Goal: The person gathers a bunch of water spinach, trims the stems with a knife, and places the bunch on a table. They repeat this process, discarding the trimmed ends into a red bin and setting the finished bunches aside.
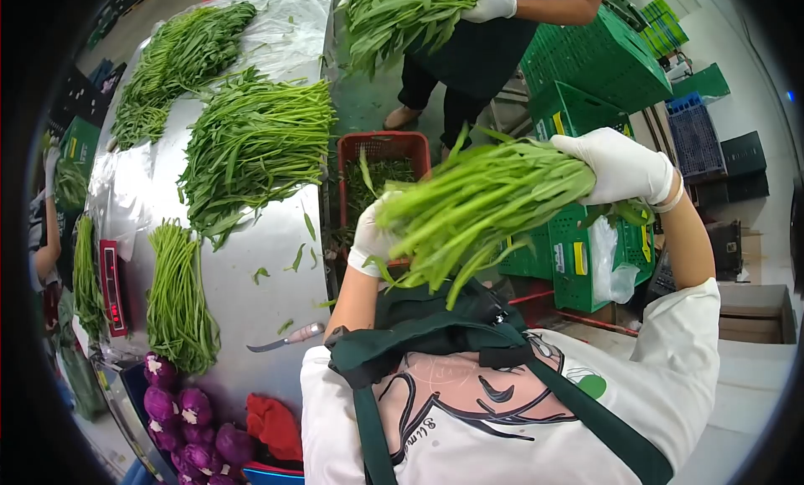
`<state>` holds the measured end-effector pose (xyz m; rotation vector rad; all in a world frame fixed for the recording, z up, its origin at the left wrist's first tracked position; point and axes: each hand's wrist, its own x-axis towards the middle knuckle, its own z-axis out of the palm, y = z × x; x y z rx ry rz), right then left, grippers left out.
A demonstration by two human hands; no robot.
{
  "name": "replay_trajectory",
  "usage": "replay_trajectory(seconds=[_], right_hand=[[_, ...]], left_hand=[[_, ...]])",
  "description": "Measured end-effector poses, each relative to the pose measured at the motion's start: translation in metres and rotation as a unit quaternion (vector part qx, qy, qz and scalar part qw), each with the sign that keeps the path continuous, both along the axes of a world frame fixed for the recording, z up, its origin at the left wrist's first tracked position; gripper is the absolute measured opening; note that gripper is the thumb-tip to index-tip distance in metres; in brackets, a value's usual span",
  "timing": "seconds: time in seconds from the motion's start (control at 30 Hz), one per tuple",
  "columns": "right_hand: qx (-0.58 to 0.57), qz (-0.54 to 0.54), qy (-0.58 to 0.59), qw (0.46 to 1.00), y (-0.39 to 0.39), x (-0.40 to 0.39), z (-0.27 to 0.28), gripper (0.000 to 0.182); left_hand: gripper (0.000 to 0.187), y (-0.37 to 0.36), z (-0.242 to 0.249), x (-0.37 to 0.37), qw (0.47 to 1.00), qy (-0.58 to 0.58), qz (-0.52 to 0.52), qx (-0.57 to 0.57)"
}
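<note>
A leafy green bunch of water spinach is held in the air in front of my chest, its stems fanned out and blurred by motion. My right hand, in a white glove, is closed around its right end. At the left end my left hand, also gloved, holds the stems; they cover most of its fingers. On the metal table to my left lie a wide pile of greens, another pile farther back and a narrow bunch of long stems.
A curved knife lies at the table's near edge. Purple-wrapped bundles and a red cloth are at lower left, near a red digital display. A red crate and green crates stand ahead. A co-worker's gloved hand holds greens.
</note>
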<state>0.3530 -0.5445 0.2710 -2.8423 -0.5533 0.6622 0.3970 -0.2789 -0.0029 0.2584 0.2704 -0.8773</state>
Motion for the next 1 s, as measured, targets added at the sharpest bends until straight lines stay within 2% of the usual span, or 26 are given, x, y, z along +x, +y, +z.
replay_trajectory(seconds=[0.07, 0.13, 0.17, 0.27, 0.3, 0.33, 0.4, 0.47, 0.5, 0.53, 0.6, 0.7, 0.73, 0.8, 0.83, 0.93, 0.97, 1.0], right_hand=[[-0.024, 0.010, -0.024, 0.999, 0.001, -0.004, 0.011, 0.040], [-0.017, -0.005, -0.037, 0.999, -0.012, -0.005, 0.022, 0.043], [-0.024, -0.017, -0.050, 0.998, -0.020, -0.007, 0.024, 0.045], [-0.057, -0.035, -0.083, 0.994, -0.023, -0.007, 0.022, 0.047], [-0.070, -0.039, -0.092, 0.993, -0.023, -0.008, 0.021, 0.047], [-0.077, -0.035, -0.086, 0.993, -0.020, -0.008, 0.022, 0.047], [-0.092, -0.026, -0.075, 0.993, -0.012, -0.008, 0.024, 0.046], [-0.091, -0.001, -0.068, 0.994, -0.008, -0.009, 0.027, 0.043], [-0.086, 0.005, -0.063, 0.994, -0.002, -0.010, 0.031, 0.042], [-0.081, 0.010, -0.058, 0.995, 0.003, -0.011, 0.034, 0.042], [-0.048, 0.016, -0.047, 0.998, 0.006, -0.012, 0.033, 0.041], [-0.042, 0.013, -0.026, 0.999, -0.002, -0.011, 0.027, 0.042], [-0.047, 0.011, -0.025, 0.999, -0.005, -0.011, 0.025, 0.043], [-0.053, 0.006, -0.024, 0.998, -0.010, -0.012, 0.023, 0.043], [-0.047, -0.004, -0.020, 0.999, -0.009, -0.013, 0.024, 0.043], [-0.060, -0.002, 0.005, 0.998, -0.011, -0.017, 0.022, 0.044], [-0.049, -0.004, 0.011, 0.999, -0.011, -0.018, 0.024, 0.044], [-0.038, -0.006, 0.018, 0.999, -0.010, -0.019, 0.027, 0.045]], left_hand=[[0.022, 0.015, -0.043, 0.012, 0.966, -0.030, -0.038, -0.252], [0.025, 0.035, -0.051, 0.017, 0.995, 0.049, 0.060, -0.067], [0.027, 0.039, -0.088, 0.018, 0.967, 0.033, 0.083, -0.237], [0.029, 0.025, -0.084, 0.013, 0.997, -0.002, 0.019, -0.081], [0.025, 0.018, -0.100, 0.015, 0.995, -0.051, -0.031, -0.085], [0.023, 0.011, -0.083, 0.013, 0.983, -0.109, -0.072, 0.127], [0.045, -0.007, -0.052, 0.013, 0.889, -0.218, -0.165, 0.367], [0.058, -0.023, -0.079, 0.023, 0.868, -0.310, -0.136, 0.365], [0.063, -0.035, -0.104, 0.036, 0.913, -0.339, -0.099, 0.202], [0.061, -0.033, -0.052, 0.032, 0.932, -0.323, -0.084, 0.142], [0.061, -0.040, 0.003, 0.034, 0.963, -0.248, -0.102, -0.038], [0.086, -0.039, 0.057, 0.021, 0.927, -0.284, -0.143, -0.199], [0.090, -0.039, 0.065, 0.020, 0.934, -0.286, -0.167, -0.131], [0.075, -0.035, 0.074, 0.015, 0.921, -0.349, -0.159, -0.064], [0.055, -0.035, 0.074, 0.011, 0.941, -0.287, -0.160, -0.085], [0.036, -0.030, 0.072, 0.009, 0.908, -0.372, -0.190, 0.029], [0.019, -0.032, 0.075, 0.000, 0.936, -0.308, -0.168, 0.034], [0.020, -0.028, 0.067, 0.003, 0.935, -0.316, -0.156, 0.040]])
